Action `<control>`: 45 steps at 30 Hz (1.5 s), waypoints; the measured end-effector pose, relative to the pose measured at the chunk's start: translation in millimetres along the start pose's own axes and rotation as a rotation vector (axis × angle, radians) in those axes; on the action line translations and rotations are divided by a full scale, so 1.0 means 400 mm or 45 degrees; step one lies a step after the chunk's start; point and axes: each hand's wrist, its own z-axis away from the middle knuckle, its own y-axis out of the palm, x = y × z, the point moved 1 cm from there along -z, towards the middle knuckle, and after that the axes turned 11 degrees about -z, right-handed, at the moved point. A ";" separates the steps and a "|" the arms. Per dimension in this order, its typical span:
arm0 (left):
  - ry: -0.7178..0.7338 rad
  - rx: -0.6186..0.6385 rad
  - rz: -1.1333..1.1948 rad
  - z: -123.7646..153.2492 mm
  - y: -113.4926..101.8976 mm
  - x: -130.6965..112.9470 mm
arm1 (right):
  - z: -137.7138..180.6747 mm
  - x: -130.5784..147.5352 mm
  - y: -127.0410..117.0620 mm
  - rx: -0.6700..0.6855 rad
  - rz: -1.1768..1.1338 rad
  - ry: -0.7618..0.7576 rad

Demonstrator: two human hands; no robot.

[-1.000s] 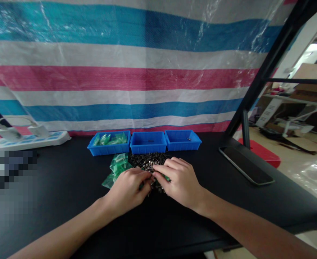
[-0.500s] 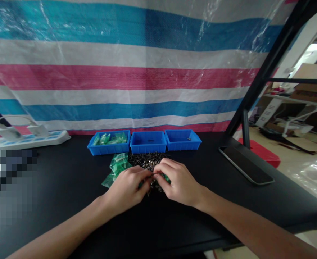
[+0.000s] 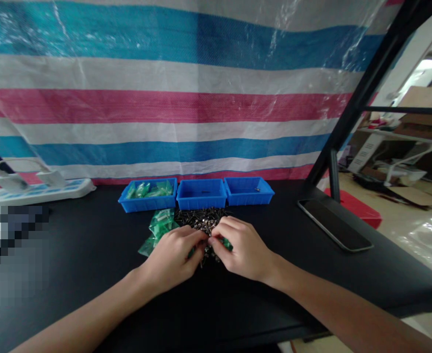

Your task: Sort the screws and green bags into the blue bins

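Observation:
Over a heap of small dark screws (image 3: 197, 215) and shiny metal pieces, my left hand (image 3: 177, 252) and my right hand (image 3: 240, 247) meet almost fingertip to fingertip. Both are closed in a pinch. Whatever lies between the fingers is too small or too hidden to name. Green plastic packets (image 3: 160, 225) lie just behind my left hand. A bit of green (image 3: 226, 243) shows by the thumb of my right hand.
Behind the heap stand a blue tray (image 3: 149, 203) with green packets, a middle blue tray (image 3: 201, 202) and a right blue tray (image 3: 250, 198) with a small metal piece. A phone (image 3: 335, 225) lies right; a power strip (image 3: 68, 189) lies left.
Both hands stay over the heap in nearly the same pose. The fingertips of my right hand have shifted very slightly right.

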 end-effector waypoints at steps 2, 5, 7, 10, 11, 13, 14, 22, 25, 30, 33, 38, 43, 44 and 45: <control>0.001 0.012 -0.021 0.001 0.000 -0.001 | 0.000 0.000 0.000 0.001 -0.007 -0.001; 0.002 0.030 -0.046 0.002 0.000 -0.003 | -0.001 0.001 0.000 0.001 -0.024 0.005; -0.001 0.043 -0.040 0.002 -0.001 -0.003 | -0.001 0.003 0.000 -0.001 -0.041 0.010; -0.003 0.049 -0.007 0.001 -0.002 -0.002 | -0.001 0.004 -0.001 0.016 -0.066 -0.001; 0.001 0.052 0.001 0.000 -0.002 -0.002 | -0.001 0.004 0.000 0.028 -0.068 -0.009; 0.003 0.063 0.002 0.000 -0.002 -0.002 | 0.000 0.004 0.000 0.053 -0.060 -0.025; 0.004 0.068 -0.003 0.000 -0.002 -0.003 | 0.000 0.004 0.001 0.064 -0.051 -0.031; 0.001 0.117 -0.031 -0.002 -0.003 -0.006 | -0.002 0.003 0.002 0.098 0.010 -0.055; 0.006 0.116 -0.046 -0.001 -0.004 -0.007 | -0.001 0.004 0.002 0.113 0.028 -0.054; 0.019 0.066 -0.045 0.004 -0.004 -0.008 | -0.001 0.006 0.000 0.136 0.041 -0.045; 0.027 0.033 -0.045 0.003 -0.002 -0.009 | -0.001 0.005 0.000 0.139 0.055 -0.031; 0.044 0.030 -0.125 0.001 0.000 -0.008 | 0.000 0.001 0.005 0.128 0.054 -0.016; 0.007 0.015 -0.077 0.001 0.000 -0.003 | -0.002 0.005 0.003 0.099 0.006 0.007; -0.002 0.017 -0.061 0.001 0.001 -0.002 | -0.003 0.006 0.002 0.098 -0.003 0.004; -0.005 0.020 -0.053 0.001 0.001 -0.002 | -0.003 0.006 0.002 0.103 -0.008 -0.004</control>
